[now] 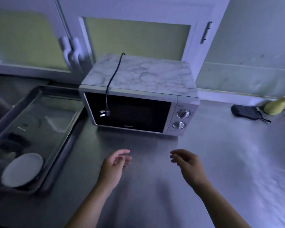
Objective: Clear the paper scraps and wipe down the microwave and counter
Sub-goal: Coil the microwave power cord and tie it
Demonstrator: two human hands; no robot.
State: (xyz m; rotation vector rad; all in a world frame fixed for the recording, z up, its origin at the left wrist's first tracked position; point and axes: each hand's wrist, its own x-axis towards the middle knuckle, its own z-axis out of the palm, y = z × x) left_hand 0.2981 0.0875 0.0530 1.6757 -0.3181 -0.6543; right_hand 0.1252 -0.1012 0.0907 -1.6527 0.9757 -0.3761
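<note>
The microwave (138, 96) sits at the back of the steel counter (220, 153), its cord (111, 78) draped over the top and the plug (104, 113) hanging against the door. I see no paper scraps and no cloth. My left hand (113, 167) and right hand (187, 165) hover empty, fingers loosely spread. I judge wiping comes next; first I need a cloth.

Bare counter (212, 153) right, microwave (138, 102) ahead, tray (67, 145) left

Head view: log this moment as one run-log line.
left hand open, empty | right hand open, empty | both over counter | microwave unplugged, plug dangling over door
</note>
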